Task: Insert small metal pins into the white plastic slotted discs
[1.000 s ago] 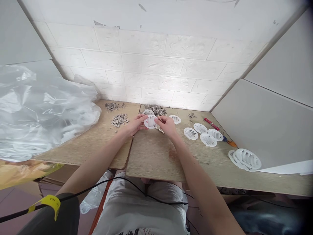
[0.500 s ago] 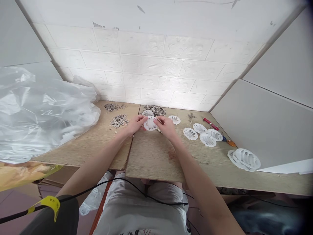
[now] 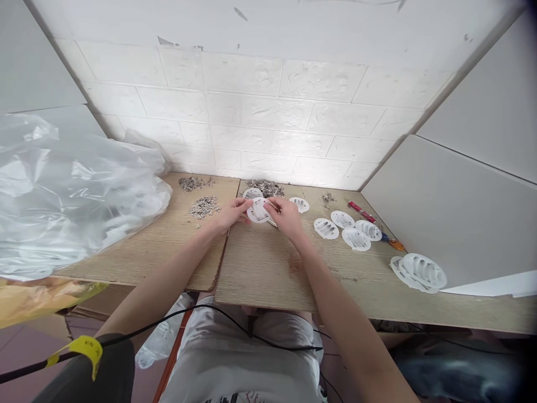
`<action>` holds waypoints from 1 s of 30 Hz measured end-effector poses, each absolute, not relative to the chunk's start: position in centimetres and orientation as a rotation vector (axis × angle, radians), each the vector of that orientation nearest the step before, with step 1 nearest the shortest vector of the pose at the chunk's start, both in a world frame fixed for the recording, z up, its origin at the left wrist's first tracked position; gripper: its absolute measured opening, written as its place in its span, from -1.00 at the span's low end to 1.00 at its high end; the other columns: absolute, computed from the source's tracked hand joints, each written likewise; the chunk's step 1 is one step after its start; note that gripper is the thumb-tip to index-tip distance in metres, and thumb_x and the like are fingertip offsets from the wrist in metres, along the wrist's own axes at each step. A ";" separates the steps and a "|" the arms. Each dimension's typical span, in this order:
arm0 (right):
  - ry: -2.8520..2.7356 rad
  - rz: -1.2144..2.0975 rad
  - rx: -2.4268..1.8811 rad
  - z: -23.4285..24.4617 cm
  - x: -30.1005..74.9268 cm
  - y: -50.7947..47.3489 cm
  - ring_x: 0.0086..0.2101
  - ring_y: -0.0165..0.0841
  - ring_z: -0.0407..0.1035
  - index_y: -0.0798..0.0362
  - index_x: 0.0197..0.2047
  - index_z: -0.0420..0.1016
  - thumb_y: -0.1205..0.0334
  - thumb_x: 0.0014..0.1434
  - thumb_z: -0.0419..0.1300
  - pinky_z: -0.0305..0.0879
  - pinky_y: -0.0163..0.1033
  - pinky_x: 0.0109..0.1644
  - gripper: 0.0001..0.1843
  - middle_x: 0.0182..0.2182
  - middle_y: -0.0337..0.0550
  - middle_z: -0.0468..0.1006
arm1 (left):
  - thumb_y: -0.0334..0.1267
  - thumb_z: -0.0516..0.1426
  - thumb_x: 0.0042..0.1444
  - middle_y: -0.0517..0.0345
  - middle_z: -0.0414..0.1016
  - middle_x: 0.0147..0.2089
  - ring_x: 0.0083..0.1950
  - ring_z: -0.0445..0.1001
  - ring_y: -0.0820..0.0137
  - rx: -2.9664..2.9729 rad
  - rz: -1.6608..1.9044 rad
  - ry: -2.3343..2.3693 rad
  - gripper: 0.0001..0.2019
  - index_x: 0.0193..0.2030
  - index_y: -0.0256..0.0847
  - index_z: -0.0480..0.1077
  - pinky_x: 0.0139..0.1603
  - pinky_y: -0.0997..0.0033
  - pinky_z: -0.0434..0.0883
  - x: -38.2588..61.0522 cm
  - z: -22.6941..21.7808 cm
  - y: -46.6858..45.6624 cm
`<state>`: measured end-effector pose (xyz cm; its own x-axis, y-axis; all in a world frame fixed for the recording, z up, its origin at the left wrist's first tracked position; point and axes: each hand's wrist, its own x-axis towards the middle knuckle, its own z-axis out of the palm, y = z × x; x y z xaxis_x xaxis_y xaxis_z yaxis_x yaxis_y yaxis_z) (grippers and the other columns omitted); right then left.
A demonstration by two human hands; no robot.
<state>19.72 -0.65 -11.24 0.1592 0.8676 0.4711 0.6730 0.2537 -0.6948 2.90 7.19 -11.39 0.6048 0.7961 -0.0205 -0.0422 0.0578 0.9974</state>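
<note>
My left hand (image 3: 230, 214) and my right hand (image 3: 286, 215) meet at the far middle of the wooden table (image 3: 268, 263), both with fingers curled on one round white plastic disc (image 3: 257, 210) that has ribbed slots. The left fingers grip its left rim. The right fingers pinch at its right edge, where a thin metal piece (image 3: 273, 223) pokes out below. A heap of small grey metal parts (image 3: 265, 188) lies just behind the disc.
More white discs lie to the right (image 3: 326, 228) (image 3: 356, 239), with a stack near the right panel (image 3: 422, 272). Two further grey part heaps (image 3: 203, 206) (image 3: 192, 182) sit left. A big clear plastic bag (image 3: 71, 190) covers the left side. A red tool (image 3: 363, 212) lies at the back right.
Both hands stay on the disc. The disc has tilted and shifted slightly under the fingers; the view has barely drifted.
</note>
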 end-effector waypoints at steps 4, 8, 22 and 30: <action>-1.567 0.171 -1.464 -11.4 20.0 -0.7 -0.39 -0.33 0.29 0.05 -0.21 0.44 0.10 0.20 0.11 0.15 -0.24 -0.29 -0.79 -0.35 -0.14 0.50 | 0.04 0.29 -0.03 0.02 0.53 -0.24 -0.24 0.49 0.35 1.494 0.870 0.636 -0.62 -0.28 -0.28 0.48 -0.26 0.35 0.49 2.9 -10.7 6.8; -1.668 -0.005 -1.449 -11.2 20.1 -1.0 -0.40 -0.34 0.30 0.05 -0.25 0.41 0.16 0.23 0.08 0.14 -0.26 -0.31 -0.84 -0.31 -0.10 0.49 | -0.05 0.27 0.02 0.00 0.48 -0.10 -0.06 0.45 0.33 1.788 1.082 0.574 -0.71 -0.22 -0.20 0.50 -0.03 0.32 0.49 2.7 -10.4 6.2; -1.769 -0.139 -1.381 -11.2 19.6 -1.3 -0.40 -0.37 0.33 0.04 -0.25 0.43 0.18 0.31 0.04 0.18 -0.28 -0.31 -0.82 -0.27 -0.08 0.49 | -0.23 0.20 0.12 0.03 0.46 -0.11 -0.03 0.46 0.37 2.049 1.292 0.576 -0.91 -0.27 -0.17 0.41 0.06 0.36 0.46 2.4 -11.3 6.5; -1.801 -0.046 -1.277 -11.2 18.8 -1.6 -0.37 -0.36 0.39 -0.01 -0.15 0.42 0.11 0.28 0.11 0.28 -0.28 -0.34 -0.83 -0.25 -0.13 0.52 | -0.33 0.09 0.13 0.13 0.48 -0.31 -0.38 0.42 0.51 2.362 1.459 0.663 -0.92 -0.29 -0.24 0.41 -0.35 0.53 0.42 2.0 -11.3 7.4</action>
